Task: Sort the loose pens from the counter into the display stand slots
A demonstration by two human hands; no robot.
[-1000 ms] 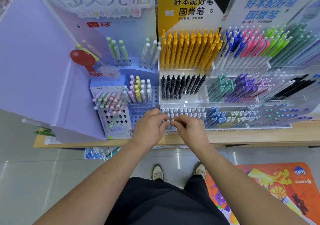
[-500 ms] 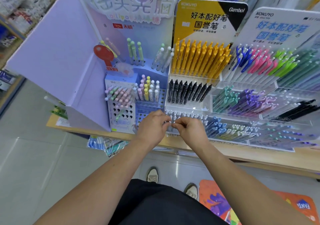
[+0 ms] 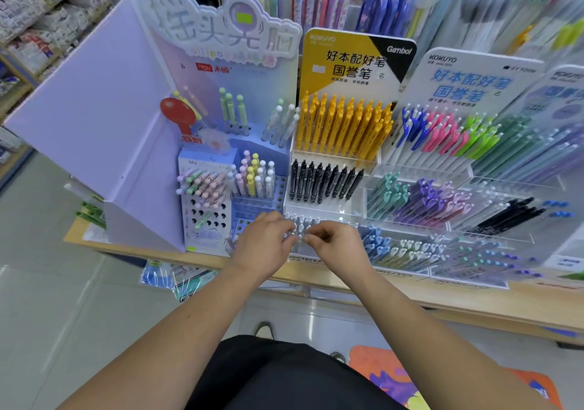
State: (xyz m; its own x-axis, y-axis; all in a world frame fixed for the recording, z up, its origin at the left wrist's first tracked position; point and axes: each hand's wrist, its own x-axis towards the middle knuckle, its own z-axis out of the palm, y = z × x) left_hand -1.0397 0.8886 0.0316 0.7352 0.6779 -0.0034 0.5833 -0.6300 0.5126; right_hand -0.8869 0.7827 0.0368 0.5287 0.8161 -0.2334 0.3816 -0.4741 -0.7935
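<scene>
Both hands meet at the front row of the clear display stand (image 3: 328, 209), over its white-capped pens (image 3: 305, 221). My left hand (image 3: 264, 245) has its fingers curled and pinches a white pen (image 3: 295, 235) by its tip. My right hand (image 3: 336, 247) pinches the same row of pens from the right; its fingertips nearly touch the left hand's. What lies under the palms is hidden. Black pens (image 3: 322, 180) stand in the tier above, yellow pens (image 3: 341, 126) in the top tier.
A blue perforated stand (image 3: 259, 202) with pastel pens stands at the left, beside a lilac card panel (image 3: 94, 131). Clear tiers of coloured pens (image 3: 442, 194) run to the right. The wooden counter edge (image 3: 410, 296) passes under my wrists. An orange floor mat (image 3: 395, 375) lies below.
The camera has tilted up and turned right, so more of the shelves behind shows. Both hands stay at the front row of white pens, fingertips still together.
</scene>
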